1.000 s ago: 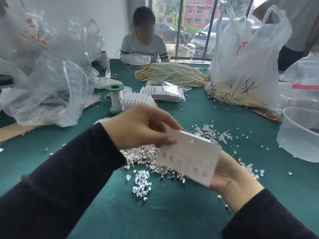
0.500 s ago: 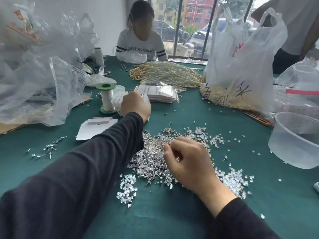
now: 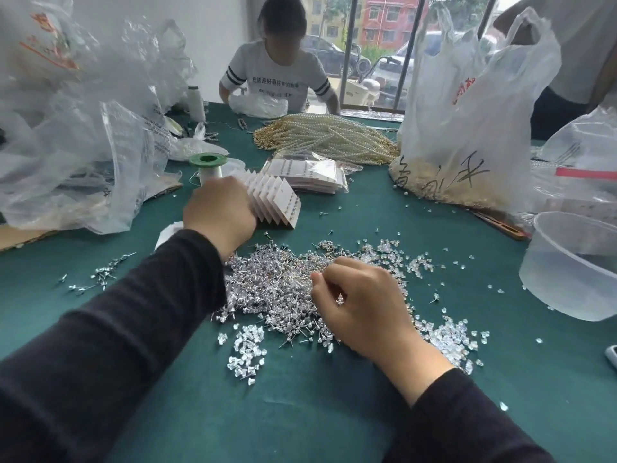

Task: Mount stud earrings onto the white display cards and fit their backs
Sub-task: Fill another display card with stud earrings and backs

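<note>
A row of white display cards [image 3: 273, 202] stands fanned on the green table [image 3: 317, 412]. My left hand [image 3: 220, 218] is at the row's left end, fingers curled round the nearest cards and mostly hidden. A big pile of silver stud earrings [image 3: 277, 285] lies in the middle. My right hand [image 3: 360, 302] rests on the pile with curled fingers and pinches a small shiny stud against the thumb. Clear earring backs [image 3: 247, 355] lie in heaps in front of the pile, and more backs [image 3: 447, 339] lie to its right.
A clear plastic tub [image 3: 574, 265] stands at the right edge. Behind are a white plastic bag [image 3: 467, 111], pearl strands [image 3: 327, 135], packed cards [image 3: 307, 175] and a green-topped spool [image 3: 207, 165]. Crumpled clear bags [image 3: 83, 128] fill the left. A person [image 3: 277, 71] sits opposite.
One second ago both hands held a white card above the pile. The card has left them: my left hand reached to the card row, my right hand dropped onto the studs.
</note>
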`<act>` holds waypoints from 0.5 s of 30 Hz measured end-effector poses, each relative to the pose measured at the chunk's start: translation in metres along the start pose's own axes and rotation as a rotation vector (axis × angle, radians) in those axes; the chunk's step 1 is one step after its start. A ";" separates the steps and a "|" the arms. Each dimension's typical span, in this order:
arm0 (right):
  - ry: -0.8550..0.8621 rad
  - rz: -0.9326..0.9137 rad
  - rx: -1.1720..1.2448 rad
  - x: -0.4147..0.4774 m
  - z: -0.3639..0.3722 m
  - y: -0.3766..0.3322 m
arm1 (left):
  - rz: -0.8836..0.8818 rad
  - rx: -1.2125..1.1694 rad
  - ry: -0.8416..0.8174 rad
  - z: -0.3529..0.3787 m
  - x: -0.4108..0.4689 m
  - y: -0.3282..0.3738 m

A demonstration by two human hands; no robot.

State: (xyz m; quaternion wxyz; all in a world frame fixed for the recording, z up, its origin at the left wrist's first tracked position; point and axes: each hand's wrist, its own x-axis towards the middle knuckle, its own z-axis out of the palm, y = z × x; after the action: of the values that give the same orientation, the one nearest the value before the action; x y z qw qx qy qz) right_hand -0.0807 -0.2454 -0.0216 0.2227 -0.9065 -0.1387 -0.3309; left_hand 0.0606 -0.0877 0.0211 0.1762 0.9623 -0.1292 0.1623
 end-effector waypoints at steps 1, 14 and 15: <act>-0.002 -0.002 0.004 0.000 0.001 -0.001 | 0.036 0.028 -0.037 -0.008 -0.010 -0.012; 0.022 -0.014 0.044 -0.004 -0.006 -0.009 | 0.104 0.006 -0.179 -0.016 -0.043 -0.060; 0.023 -0.010 0.043 -0.004 -0.007 -0.009 | 0.116 0.016 -0.185 -0.016 -0.043 -0.060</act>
State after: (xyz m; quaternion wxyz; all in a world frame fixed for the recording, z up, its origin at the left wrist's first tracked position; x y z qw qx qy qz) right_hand -0.0912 -0.2412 -0.0164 0.2419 -0.8970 -0.1476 -0.3392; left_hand 0.0350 -0.0190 0.0025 0.1464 0.9654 -0.1990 0.0838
